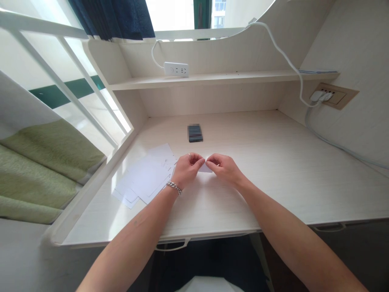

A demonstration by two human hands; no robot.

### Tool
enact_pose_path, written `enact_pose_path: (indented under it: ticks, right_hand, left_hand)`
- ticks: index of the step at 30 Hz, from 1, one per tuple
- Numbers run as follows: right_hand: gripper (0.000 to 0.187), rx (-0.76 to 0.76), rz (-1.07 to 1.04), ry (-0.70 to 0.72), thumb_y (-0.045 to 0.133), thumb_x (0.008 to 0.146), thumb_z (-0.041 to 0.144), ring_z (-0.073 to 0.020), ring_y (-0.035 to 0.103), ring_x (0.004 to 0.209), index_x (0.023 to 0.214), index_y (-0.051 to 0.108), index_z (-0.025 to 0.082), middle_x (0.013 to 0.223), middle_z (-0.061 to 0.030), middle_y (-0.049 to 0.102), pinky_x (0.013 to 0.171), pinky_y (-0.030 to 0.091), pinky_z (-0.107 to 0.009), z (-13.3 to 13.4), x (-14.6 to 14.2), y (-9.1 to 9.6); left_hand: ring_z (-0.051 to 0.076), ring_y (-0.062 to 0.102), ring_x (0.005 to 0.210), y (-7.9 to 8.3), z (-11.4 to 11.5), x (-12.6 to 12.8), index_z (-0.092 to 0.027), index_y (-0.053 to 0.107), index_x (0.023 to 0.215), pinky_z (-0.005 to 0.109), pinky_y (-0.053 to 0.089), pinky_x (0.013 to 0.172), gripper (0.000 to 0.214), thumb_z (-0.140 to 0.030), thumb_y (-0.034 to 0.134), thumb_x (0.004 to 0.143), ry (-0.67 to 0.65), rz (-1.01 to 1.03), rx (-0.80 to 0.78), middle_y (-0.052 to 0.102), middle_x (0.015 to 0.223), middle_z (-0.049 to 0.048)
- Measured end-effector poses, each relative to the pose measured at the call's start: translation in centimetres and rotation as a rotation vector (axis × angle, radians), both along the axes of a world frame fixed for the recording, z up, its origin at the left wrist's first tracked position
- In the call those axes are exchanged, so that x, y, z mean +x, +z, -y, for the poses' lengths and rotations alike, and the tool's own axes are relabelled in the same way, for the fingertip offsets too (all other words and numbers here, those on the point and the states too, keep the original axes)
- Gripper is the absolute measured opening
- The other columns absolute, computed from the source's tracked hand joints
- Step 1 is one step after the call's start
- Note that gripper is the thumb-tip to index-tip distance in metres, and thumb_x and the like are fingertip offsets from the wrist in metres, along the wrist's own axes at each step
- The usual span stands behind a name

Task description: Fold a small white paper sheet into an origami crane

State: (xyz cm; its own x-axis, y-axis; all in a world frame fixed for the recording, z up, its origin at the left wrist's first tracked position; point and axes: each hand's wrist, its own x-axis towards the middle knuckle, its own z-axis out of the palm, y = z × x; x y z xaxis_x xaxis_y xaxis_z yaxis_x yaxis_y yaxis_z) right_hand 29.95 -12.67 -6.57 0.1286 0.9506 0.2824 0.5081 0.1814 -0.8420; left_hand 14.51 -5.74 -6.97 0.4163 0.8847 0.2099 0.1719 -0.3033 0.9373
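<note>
A small piece of white paper [206, 167] is pinched between my two hands, low over the desk. My left hand [187, 167], with a ring and a chain bracelet on that arm, has its thumb and index finger closed on the paper's left side. My right hand [224, 166] pinches it from the right, its fingertips almost meeting the left ones. Part of the paper is hidden behind the fingers. Just left of my left hand lie several loose white sheets [147, 172], overlapping one another. Beyond my hands rests a dark, blurred rectangular object [195, 133].
The pale desk [273, 162] has a raised shelf [212, 79] along its back. On the shelf stands a white power strip [176, 69]. A white cable [282, 52] hangs down to a wall socket [336, 96] at the right. White railing bars and a green cushion [39, 174] are at the left.
</note>
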Motion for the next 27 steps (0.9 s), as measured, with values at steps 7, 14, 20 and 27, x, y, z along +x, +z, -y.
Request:
enact_pose_path:
  ticks: [7,14,20,27]
  right_hand:
    - [0.014,-0.065,-0.031,-0.043,0.053,0.073,0.027,-0.0137,0.049,0.060,0.060,0.055,0.020,0.061,0.0018,0.057,0.055,0.034,-0.026,-0.1,-0.4,0.7]
    - [0.011,-0.187,-0.101,-0.002,0.052,0.067,0.021,-0.0131,0.048,0.056,0.057,0.054,0.019,0.057,0.0012,0.058,0.052,0.032,-0.026,0.2,0.3,0.9]
    - [0.016,-0.134,-0.290,-0.006,0.055,0.078,0.031,-0.0158,0.060,0.069,0.079,0.063,0.018,0.075,-0.0029,0.067,0.062,0.043,-0.027,-0.5,0.4,-0.1]
    - [0.018,-0.071,-0.246,-0.008,0.056,0.079,0.035,-0.0148,0.056,0.066,0.077,0.062,0.018,0.069,-0.0009,0.063,0.062,0.041,-0.027,-1.0,0.5,-0.7]
  left_hand:
    - [0.014,0.057,0.061,0.2,0.7,0.7,-0.016,0.065,0.071,0.025,0.042,0.057,0.018,-0.033,0.069,0.070,-0.011,0.026,-0.086,0.065,0.067,0.0025]
    - [0.011,0.052,0.057,0.3,-1.8,-0.8,-0.015,0.062,0.069,0.024,0.041,0.056,0.022,-0.034,0.073,0.066,0.194,0.232,-0.170,0.060,0.062,-0.0001]
    - [0.011,0.054,0.059,0.5,-1.9,-1.3,-0.013,0.062,0.075,0.024,0.042,0.057,0.030,-0.038,0.076,0.065,0.162,0.275,-0.197,0.062,0.066,0.0014]
    - [0.013,0.058,0.063,0.2,-0.3,0.1,-0.014,0.064,0.075,0.026,0.048,0.061,0.026,-0.038,0.074,0.069,0.000,0.175,-0.213,0.064,0.068,0.0028]
